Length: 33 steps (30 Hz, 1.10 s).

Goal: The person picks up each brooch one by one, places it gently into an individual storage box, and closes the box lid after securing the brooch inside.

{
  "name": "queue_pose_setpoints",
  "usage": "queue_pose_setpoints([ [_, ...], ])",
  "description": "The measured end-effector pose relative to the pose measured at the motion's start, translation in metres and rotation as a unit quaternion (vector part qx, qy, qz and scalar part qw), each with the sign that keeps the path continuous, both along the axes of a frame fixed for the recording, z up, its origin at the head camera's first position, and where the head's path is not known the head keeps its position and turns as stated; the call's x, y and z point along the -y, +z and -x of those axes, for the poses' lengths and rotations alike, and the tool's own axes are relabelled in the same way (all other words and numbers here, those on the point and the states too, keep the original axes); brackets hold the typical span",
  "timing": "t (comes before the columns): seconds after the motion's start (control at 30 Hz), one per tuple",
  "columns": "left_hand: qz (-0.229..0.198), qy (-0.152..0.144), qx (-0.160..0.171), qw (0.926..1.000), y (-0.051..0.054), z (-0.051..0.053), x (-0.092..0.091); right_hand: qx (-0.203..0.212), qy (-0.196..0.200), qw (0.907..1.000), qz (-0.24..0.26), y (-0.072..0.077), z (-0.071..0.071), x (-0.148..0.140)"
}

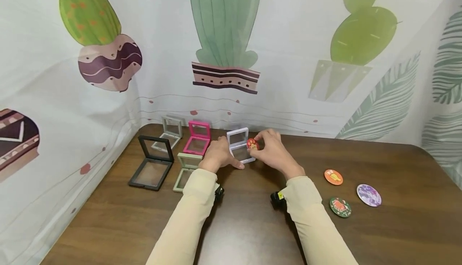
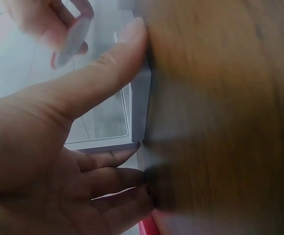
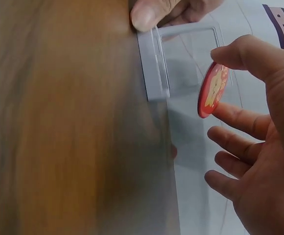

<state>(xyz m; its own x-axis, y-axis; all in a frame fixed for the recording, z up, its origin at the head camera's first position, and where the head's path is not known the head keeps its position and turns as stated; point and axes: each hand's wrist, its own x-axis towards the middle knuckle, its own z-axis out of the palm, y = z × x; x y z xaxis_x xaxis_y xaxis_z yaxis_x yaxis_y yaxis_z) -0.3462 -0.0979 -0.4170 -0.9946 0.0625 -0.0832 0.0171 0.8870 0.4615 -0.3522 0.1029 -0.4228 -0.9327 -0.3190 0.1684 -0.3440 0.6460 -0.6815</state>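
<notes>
A small white display frame with clear panes stands opened on the table, one half lying flat and the other raised. My left hand holds its left side. In the left wrist view, the thumb lies along the front edge of the frame, with the other fingers at its side. My right hand pinches a round red badge by its rim between thumb and index finger, the other fingers spread. The badge is tilted on edge over the frame's right side, apart from the lower pane. Its yellow picture faces the right wrist camera.
Left of the hands stand opened frames: black, grey, pink and green. To the right lie an orange badge, a purple badge and a dark green badge. A cactus-print cloth hangs behind the table.
</notes>
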Motion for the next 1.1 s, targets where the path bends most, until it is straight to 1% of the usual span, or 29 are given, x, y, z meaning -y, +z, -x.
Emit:
queue_pose_setpoints([
  [0.1, -0.001, -0.003, -0.003, 1.0, -0.001, -0.002, 0.001, 0.007, 0.006, 0.9999, 0.007, 0.0, 0.002, 0.01],
  [0.23, -0.01, -0.005, -0.012, 0.9999, -0.001, -0.001, 0.002, 0.014, 0.014, 0.9996, 0.019, 0.004, 0.004, 0.018],
  [0.3, -0.016, -0.007, -0.016, 0.9997, -0.002, -0.002, 0.002, 0.016, 0.014, 0.9996, 0.02, 0.003, 0.004, 0.02],
  [0.53, -0.029, -0.002, -0.009, 0.9995, -0.001, -0.004, 0.001, 0.016, 0.008, 0.9994, 0.029, -0.002, 0.005, 0.018],
  [0.67, -0.027, -0.002, -0.012, 0.9996, -0.001, -0.003, 0.0, 0.018, 0.005, 0.9993, 0.032, -0.002, 0.004, 0.019],
  [0.87, -0.022, 0.001, -0.005, 0.9998, -0.002, -0.003, 0.0, 0.025, 0.013, 0.9993, 0.023, -0.007, 0.002, 0.02],
  [1.0, -0.021, -0.001, -0.004, 0.9998, -0.003, -0.003, 0.001, 0.033, 0.001, 0.9994, 0.014, -0.011, 0.004, 0.017],
  [1.1, -0.021, 0.0, -0.006, 0.9998, -0.004, -0.002, 0.002, 0.034, -0.001, 0.9993, 0.012, -0.011, 0.006, 0.018],
])
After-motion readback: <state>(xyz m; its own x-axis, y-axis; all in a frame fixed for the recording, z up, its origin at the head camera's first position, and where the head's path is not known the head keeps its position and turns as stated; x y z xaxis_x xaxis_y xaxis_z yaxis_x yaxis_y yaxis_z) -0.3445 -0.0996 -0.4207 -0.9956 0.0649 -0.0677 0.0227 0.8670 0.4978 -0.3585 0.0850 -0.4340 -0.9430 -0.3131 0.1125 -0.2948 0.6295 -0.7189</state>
